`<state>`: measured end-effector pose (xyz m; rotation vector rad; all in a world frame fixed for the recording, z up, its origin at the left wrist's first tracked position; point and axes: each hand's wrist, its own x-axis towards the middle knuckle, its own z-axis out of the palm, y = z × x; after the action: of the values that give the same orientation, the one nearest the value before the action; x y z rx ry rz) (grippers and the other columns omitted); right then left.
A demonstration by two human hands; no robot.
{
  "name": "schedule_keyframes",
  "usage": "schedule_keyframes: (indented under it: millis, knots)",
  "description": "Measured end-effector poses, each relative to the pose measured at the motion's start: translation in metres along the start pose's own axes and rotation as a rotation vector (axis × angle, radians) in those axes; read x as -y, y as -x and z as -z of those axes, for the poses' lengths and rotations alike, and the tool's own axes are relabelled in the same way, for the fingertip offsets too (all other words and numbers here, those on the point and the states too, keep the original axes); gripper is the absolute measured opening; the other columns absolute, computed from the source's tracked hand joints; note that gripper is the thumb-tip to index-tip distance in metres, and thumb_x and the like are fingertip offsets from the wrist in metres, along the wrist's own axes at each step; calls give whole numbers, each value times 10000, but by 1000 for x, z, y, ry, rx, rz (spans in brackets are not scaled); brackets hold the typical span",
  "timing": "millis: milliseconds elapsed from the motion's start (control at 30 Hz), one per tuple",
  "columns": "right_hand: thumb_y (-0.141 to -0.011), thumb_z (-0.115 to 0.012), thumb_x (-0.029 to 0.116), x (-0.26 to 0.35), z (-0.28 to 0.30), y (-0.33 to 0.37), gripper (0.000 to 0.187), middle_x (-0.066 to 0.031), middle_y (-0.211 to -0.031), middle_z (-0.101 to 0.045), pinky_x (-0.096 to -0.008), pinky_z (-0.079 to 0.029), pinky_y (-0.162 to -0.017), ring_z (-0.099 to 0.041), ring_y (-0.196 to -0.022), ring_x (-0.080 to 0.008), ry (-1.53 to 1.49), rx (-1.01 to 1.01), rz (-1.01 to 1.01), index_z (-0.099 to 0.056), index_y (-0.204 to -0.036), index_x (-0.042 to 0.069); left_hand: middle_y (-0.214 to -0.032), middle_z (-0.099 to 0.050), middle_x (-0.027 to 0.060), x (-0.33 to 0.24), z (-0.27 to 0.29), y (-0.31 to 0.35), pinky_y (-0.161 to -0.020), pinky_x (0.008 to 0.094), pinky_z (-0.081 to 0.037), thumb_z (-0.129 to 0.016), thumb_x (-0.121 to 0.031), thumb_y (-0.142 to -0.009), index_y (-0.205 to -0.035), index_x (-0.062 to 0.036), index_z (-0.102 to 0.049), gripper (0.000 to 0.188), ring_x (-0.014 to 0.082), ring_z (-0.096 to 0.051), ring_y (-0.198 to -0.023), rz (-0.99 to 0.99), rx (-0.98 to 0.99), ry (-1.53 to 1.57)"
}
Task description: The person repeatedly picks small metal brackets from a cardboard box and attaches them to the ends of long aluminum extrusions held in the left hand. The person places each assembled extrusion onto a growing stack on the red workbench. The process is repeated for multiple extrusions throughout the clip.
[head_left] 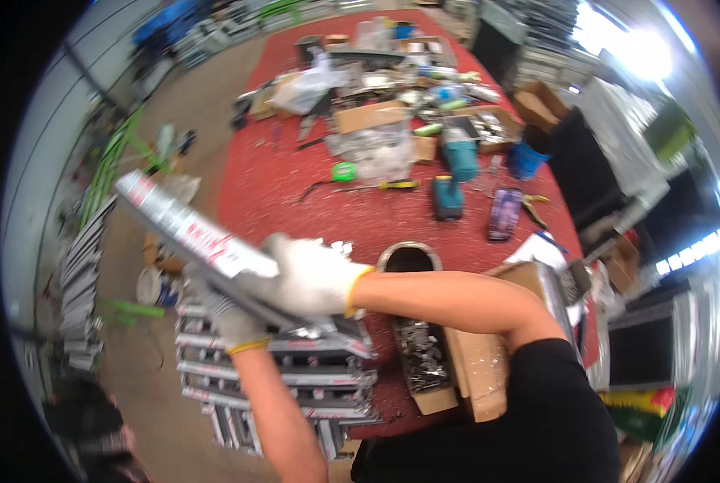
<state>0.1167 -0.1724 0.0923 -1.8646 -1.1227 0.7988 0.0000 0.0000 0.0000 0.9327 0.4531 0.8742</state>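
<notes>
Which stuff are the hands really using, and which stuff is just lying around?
In use:
left hand
right hand
long grey metal bar, held by both
stack of similar bars below

Lying about:
teal power drill
green tape measure
phone
yellow-handled screwdriver
box of small metal parts

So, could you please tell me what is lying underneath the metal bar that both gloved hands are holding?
Under the metal bar, a stack of similar metal profiles lies at the red table's near edge. The left hand and right hand cover part of the stack's top.

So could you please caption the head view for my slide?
Both gloved hands, left hand and right hand, grip a long aluminium profile above the red table.
</notes>
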Motion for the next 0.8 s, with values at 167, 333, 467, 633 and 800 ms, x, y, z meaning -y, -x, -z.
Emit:
schedule_keyframes:
  millis: [167, 333, 467, 633, 800]
  knots:
    - [-1095, -580, 608, 14, -8, 18, 760, -410, -1111, -773, -550, -600, -1019, -785, -1106, -545, 37, -58, -85, -672, -1251, -130, -1512, -633, 74, -15, 3, 24, -1211, 411, -531, -449, -674, -1195, -1662, -126, -499, 722, 230, -628, -1380, -64, -104, 76]
    - [-1122, -580, 535, 1, 9, 26, 645, -397, -1119, -769, -556, -597, -1019, -772, -1111, -542, 36, -161, -20, -701, -1220, -90, -1082, -775, 104, -52, 15, 32, -825, 472, -683, -594, -731, -1093, -1202, -109, -719, 643, 262, -786, -913, 78, -148, 148]
    - [-1122, -590, 503, -67, 56, -32, 611, -387, -1101, -771, -576, -585, -996, -763, -1070, -555, 322, -236, 28, -710, -1207, -90, -970, -766, 111, -53, 32, 58, -664, 405, -673, -548, -744, -1113, -1221, -158, -722, 621, 272, -779, -793, 49, -139, 325]
    - [-1116, -608, 490, -197, 68, -99, 609, -391, -1080, -777, -590, -579, -1003, -762, -1084, -557, 581, -247, 11, -732, -1134, -106, -1114, -787, 137, -50, 56, 77, -706, 477, -721, -591, -767, -1084, -1326, -139, -712, 683, 272, -807, -891, 41, -220, 304]
    - [-1076, -692, 405, -238, 63, -110, 536, -399, -1212, -755, -583, -604, -1010, -765, -1144, -513, 759, -245, -113, -707, -1305, -80, -1043, -777, 127, -49, 76, 89, -794, 460, -698, -776, -539, -1078, -1260, -51, -710, 525, 287, -782, -869, 52, -229, 218]
